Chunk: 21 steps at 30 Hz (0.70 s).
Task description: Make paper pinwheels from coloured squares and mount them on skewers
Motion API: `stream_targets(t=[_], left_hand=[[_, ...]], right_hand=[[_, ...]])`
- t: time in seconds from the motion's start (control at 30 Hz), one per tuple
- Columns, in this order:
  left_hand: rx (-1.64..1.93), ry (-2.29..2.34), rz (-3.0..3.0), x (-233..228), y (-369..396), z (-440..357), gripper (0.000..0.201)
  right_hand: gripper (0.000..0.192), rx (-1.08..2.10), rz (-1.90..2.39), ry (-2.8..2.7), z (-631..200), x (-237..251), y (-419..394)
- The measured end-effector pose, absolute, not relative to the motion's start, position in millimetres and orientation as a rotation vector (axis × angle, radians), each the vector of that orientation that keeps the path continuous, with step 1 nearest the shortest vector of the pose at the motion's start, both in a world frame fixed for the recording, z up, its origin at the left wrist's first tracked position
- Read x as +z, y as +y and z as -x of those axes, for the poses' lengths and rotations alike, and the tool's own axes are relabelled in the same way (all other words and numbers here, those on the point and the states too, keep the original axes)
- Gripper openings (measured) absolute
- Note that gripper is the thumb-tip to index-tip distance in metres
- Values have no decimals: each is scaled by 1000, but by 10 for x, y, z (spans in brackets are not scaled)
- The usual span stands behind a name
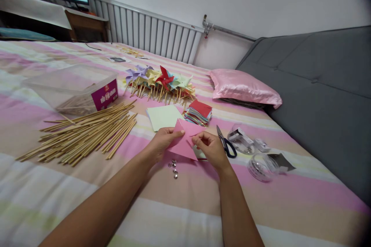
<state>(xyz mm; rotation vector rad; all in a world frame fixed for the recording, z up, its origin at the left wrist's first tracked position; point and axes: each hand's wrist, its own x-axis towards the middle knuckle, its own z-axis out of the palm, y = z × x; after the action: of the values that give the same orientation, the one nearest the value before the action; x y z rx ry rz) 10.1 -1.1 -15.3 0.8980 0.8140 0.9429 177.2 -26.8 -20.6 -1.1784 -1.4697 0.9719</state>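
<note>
While both hands are working low over the striped bedsheet (185,208), the left hand (162,141) is pinching the upper left edge of a pink paper square (183,144) and the right hand (211,148) is gripping its right side, fingers closed on a folded-over flap. That paper is sitting just above the sheet, in front of a pale green sheet (164,117) and a stack of coloured paper squares (198,112). It is lying cornerwise, one point aiming away toward the stack and another toward the person, so its long axis is running diagonally from far to near; how far the fold is reaching is hard to tell. Judging from the soft bedding beneath, a crease could be going crooked, since nothing firm is backing the paper. Small metal pins (174,168) are lying loose just near the left wrist and could be getting pressed into the sheet or scattered. Scissors (226,143) are resting beside the right hand, close enough to snag.
</note>
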Motion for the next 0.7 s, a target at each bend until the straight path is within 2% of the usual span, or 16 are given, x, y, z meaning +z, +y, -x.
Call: stream_targets(t=[0.7], left_hand=[[908, 765, -932, -245, 0, -101, 34]], right_hand=[[21, 830, 1225, -1529, -1772, -228, -254]])
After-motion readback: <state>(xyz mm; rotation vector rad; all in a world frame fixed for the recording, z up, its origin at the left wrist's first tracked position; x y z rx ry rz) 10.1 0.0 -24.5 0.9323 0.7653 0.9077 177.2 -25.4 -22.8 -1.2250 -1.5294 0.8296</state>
